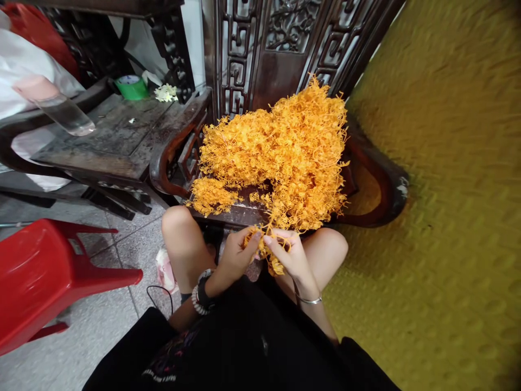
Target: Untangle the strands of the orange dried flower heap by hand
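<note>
A big heap of orange artificial flower sprigs (285, 152) lies on the seat of a dark carved wooden chair (378, 184) in front of me. Just below the heap, between my bare knees, my left hand (236, 255) and my right hand (288, 252) meet. Both are closed in a pinch on one small orange sprig (268, 252) that hangs down between them. A beaded bracelet and a dark band circle my left wrist, and a thin silver bangle sits on my right wrist.
A dark wooden side table (118, 136) at the left carries a green tape roll (132, 87), a clear glass (65, 111) and white petals. A red plastic stool (44, 277) lies on the tiled floor at lower left. A yellow textured wall (448, 217) fills the right.
</note>
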`<state>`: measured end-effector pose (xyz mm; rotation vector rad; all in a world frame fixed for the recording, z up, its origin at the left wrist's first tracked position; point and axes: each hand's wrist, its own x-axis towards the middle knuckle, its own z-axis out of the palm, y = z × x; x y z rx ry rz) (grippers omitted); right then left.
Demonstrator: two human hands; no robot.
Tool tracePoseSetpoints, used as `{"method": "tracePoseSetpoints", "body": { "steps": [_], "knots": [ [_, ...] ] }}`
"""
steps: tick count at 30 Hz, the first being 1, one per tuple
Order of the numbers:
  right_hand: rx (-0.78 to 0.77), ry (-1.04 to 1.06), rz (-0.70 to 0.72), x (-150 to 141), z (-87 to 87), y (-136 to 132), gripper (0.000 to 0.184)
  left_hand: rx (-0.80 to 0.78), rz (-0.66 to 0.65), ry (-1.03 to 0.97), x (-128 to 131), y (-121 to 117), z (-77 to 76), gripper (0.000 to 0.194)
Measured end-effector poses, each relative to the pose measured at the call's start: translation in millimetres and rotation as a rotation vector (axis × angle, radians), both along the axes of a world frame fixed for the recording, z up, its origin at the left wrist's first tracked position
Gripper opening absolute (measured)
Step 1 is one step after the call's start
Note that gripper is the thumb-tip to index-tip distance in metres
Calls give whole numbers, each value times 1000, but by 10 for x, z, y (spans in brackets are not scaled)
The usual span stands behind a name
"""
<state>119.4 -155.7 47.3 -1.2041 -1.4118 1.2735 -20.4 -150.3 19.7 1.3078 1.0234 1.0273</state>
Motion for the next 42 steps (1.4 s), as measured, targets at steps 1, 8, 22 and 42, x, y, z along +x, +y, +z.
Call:
{"method": "tracePoseSetpoints", "body": {
  "steps": [1,8,22,42],
  "knots": [
    [3,-20,-7,-17,-5,6,38,23,5,18,-4,-5,-3,40],
    [-41,62,-114,-41,-82,45,43,22,-72,65,-37,23,3,37],
    [-233,883,260,-273,-246,-31,54,-359,-478,-776,-57,-2,-151,41],
    [-216,787,477,-55,-307,-44,60,-498,-568,-778,29,-107,-309,44]
  ]
}}
